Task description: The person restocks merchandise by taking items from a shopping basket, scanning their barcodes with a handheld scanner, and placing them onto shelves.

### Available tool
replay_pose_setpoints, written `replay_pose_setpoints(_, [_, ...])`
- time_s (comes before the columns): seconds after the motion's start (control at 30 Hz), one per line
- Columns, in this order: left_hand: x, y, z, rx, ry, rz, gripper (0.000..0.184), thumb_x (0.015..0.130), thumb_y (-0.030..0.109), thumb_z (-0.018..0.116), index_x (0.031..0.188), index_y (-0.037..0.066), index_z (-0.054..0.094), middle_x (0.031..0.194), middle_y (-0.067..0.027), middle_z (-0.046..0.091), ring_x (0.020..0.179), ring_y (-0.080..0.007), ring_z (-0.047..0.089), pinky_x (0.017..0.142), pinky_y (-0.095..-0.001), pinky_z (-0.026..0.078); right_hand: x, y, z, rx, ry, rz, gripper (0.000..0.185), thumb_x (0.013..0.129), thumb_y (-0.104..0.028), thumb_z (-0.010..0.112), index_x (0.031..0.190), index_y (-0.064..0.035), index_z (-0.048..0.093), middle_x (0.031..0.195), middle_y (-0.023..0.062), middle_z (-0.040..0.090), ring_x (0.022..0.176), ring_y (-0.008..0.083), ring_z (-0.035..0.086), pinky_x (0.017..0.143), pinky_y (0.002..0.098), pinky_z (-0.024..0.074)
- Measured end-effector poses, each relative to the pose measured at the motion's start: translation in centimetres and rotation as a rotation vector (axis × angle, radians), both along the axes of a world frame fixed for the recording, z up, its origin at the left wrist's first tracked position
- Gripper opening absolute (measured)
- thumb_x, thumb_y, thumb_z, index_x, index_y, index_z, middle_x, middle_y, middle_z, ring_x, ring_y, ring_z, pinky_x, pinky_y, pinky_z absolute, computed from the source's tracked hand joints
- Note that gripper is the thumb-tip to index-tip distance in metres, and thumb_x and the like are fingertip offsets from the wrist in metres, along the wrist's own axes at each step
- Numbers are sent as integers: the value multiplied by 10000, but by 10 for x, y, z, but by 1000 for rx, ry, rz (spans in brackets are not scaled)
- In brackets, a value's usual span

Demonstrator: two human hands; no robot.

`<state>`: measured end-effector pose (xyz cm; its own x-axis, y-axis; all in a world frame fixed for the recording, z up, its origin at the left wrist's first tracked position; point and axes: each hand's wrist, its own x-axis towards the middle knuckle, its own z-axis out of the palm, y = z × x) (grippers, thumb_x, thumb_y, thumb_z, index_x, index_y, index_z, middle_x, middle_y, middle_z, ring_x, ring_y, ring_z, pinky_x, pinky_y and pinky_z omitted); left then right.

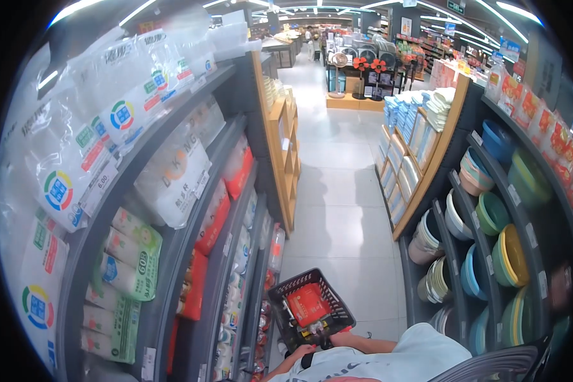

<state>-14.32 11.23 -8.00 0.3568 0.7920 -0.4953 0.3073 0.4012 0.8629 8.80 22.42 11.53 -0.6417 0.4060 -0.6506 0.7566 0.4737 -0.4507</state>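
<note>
A black shopping basket [345, 316] hangs in front of my body, low in the middle of the view. Inside it lies a red package [308, 303], with some smaller items nearer to me that are too small to make out. My left hand [305, 350] is closed at the basket's near edge, left of centre. On the right of that same edge my right hand [341, 338] is also closed, its fingers partly hidden. Both forearms come in from the bottom, beside a pale shirt.
Shelves of packaged plastic goods [124, 111] and tissue packs [132, 254] flank the left. Colourful basins [510, 254] line the right. Folded towels [420, 111] stand on a wooden-edged rack. A tiled aisle [337, 191] leads to fans [365, 57]; people stand far off.
</note>
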Motion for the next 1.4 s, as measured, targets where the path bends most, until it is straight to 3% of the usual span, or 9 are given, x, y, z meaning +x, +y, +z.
replay_pose_setpoints(0.23, [-70, 10, 51, 197, 259, 156, 256, 920, 227, 554, 904, 41, 729, 979, -214, 710, 952, -396, 676, 843, -470, 535, -67, -35, -39, 154, 173, -271, 581, 757, -471, 783, 1135, -62, 616, 1009, 253, 686, 937, 434, 678, 786, 524, 556])
replay_pose_setpoints(0.43, [-85, 34, 57, -2, 183, 152, 225, 918, 240, 568, 936, 69, 713, 931, -192, 707, 901, -365, 690, 777, -466, 529, -88, -58, -1, 111, -79, -555, 699, 753, -589, 777, 1116, -34, 556, 951, 217, 711, 889, 403, 708, 758, 502, 567])
replay_pose_setpoints(0.67, [-79, 78, 84, -292, 519, 42, 238, 890, 270, 565, 932, 115, 741, 817, -136, 737, 857, -329, 726, 808, -470, 551, -88, -36, 16, -72, -122, -539, 749, 684, -591, 824, 1070, -7, 557, 911, 211, 713, 869, 394, 712, 749, 494, 566])
replay_pose_setpoints(0.97, [5, 117, -25, -452, 679, -181, 447, 884, 469, 651, 1062, 61, 680, 1083, -213, 710, 1086, -387, 657, 924, -489, 508, -57, 28, -26, -526, -2, -323, 723, 734, -579, 785, 1105, 6, 579, 874, 203, 709, 861, 384, 707, 735, 485, 558])
replay_pose_setpoints(1.07, [38, 135, -100, -588, 644, 81, 521, 861, 525, 674, 1034, 33, 678, 1066, -215, 711, 1075, -391, 660, 917, -465, 507, -34, 44, -50, -717, 9, -331, 684, 769, -512, 775, 1144, 18, 558, 901, 225, 707, 878, 402, 699, 754, 494, 552])
replay_pose_setpoints(1.17, [67, 125, -224, -719, 324, 382, 412, 910, 464, 686, 901, 52, 701, 665, -26, 604, 571, -168, 563, 539, -346, 430, -19, 56, -57, -861, 46, -405, 584, 798, -385, 774, 1156, 3, 522, 891, 244, 693, 865, 425, 693, 753, 517, 555])
replay_pose_setpoints(1.23, [87, 156, -240, -739, 295, 449, 413, 922, 464, 677, 951, 52, 693, 692, 5, 570, 606, -144, 531, 531, -331, 401, -10, 58, -63, -911, 70, -387, 545, 804, -358, 770, 1136, -2, 525, 891, 235, 692, 865, 421, 695, 748, 517, 555])
replay_pose_setpoints(1.33, [114, 193, -262, -815, 337, 546, 506, 952, 450, 631, 1234, 30, 612, 1106, -112, 667, 984, -219, 637, 782, -378, 521, 1, 69, -71, -986, 103, -359, 475, 819, -309, 759, 1106, -9, 530, 903, 214, 694, 868, 409, 698, 741, 513, 556])
replay_pose_setpoints(1.4, [128, 197, -295, -948, 193, 744, 520, 944, 399, 645, 1261, -12, 602, 1178, -163, 660, 1079, -255, 628, 907, -401, 488, 7, 74, -74, -1051, 103, -357, 442, 828, -288, 751, 1095, -11, 532, 915, 202, 696, 870, 401, 701, 740, 508, 557])
